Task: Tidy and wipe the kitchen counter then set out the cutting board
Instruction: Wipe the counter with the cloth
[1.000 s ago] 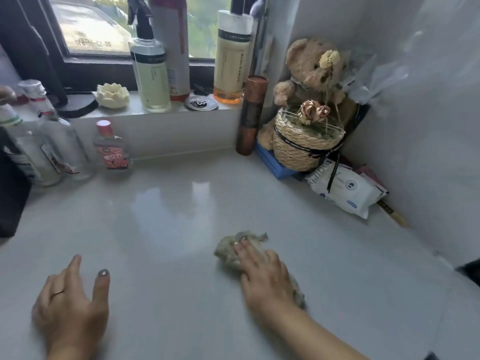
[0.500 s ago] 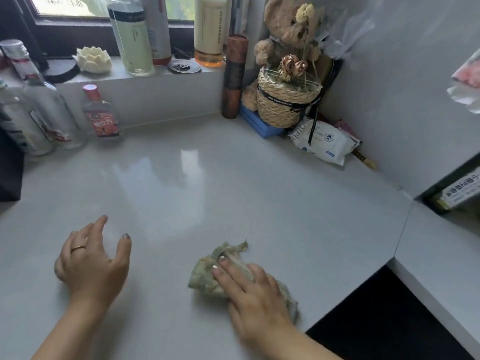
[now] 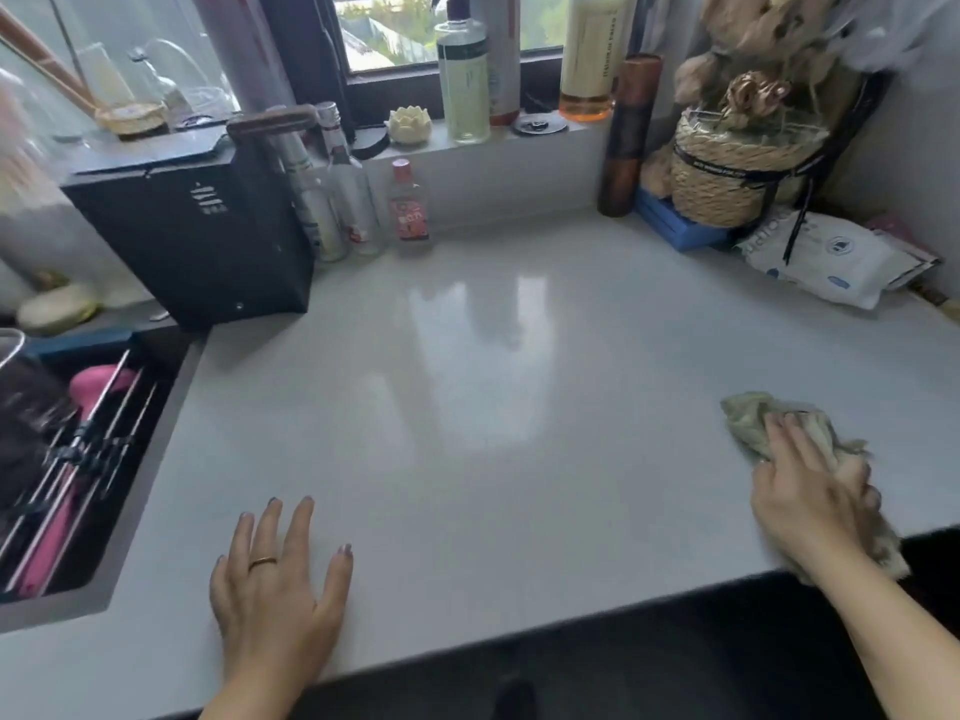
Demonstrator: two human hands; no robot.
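A crumpled greenish-beige cloth (image 3: 748, 420) lies on the pale grey counter (image 3: 493, 366) near its front right edge. My right hand (image 3: 810, 491) presses down on the cloth, fingers over it, and part of the cloth trails past the counter's edge under my wrist. My left hand (image 3: 280, 589) rests flat on the counter at the front left, fingers spread, holding nothing. No cutting board is visible.
A black box (image 3: 208, 226) stands at the back left beside several bottles (image 3: 353, 200). A sink (image 3: 62, 459) with a rack lies at the left. Spray and soap bottles line the windowsill (image 3: 467, 132). A woven basket (image 3: 737, 168) and a wipes pack (image 3: 826, 262) fill the right corner.
My right hand has swept the cloth to the right, toward the counter's front right edge. My view has turned left, bringing the sink and black box into sight. The left hand now lies flat.
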